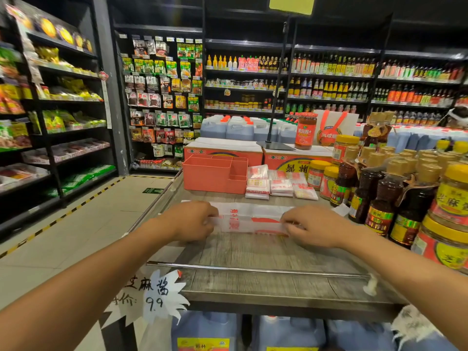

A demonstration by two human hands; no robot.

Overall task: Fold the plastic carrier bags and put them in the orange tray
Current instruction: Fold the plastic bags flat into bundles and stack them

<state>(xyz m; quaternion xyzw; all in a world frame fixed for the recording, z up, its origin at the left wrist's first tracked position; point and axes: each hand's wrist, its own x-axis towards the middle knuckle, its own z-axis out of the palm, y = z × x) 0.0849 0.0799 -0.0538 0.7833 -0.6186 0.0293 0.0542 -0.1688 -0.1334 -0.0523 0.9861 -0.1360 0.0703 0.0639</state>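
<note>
A white plastic carrier bag (249,219) with red print lies flat as a long strip on the grey wooden shelf top (253,252). My left hand (188,220) pinches its left end and my right hand (314,228) pinches its right end along the near edge. Behind it stands the orange tray (214,174) with several compartments, nothing visible inside it. To the right of the tray lie several small stacks of folded white and red bags (278,184).
Jars and dark sauce bottles (395,196) crowd the right side of the shelf top. Orange cartons (222,149) and a red jar (306,131) stand behind the tray. A metal rail (253,270) runs along the front edge. A tiled aisle lies to the left.
</note>
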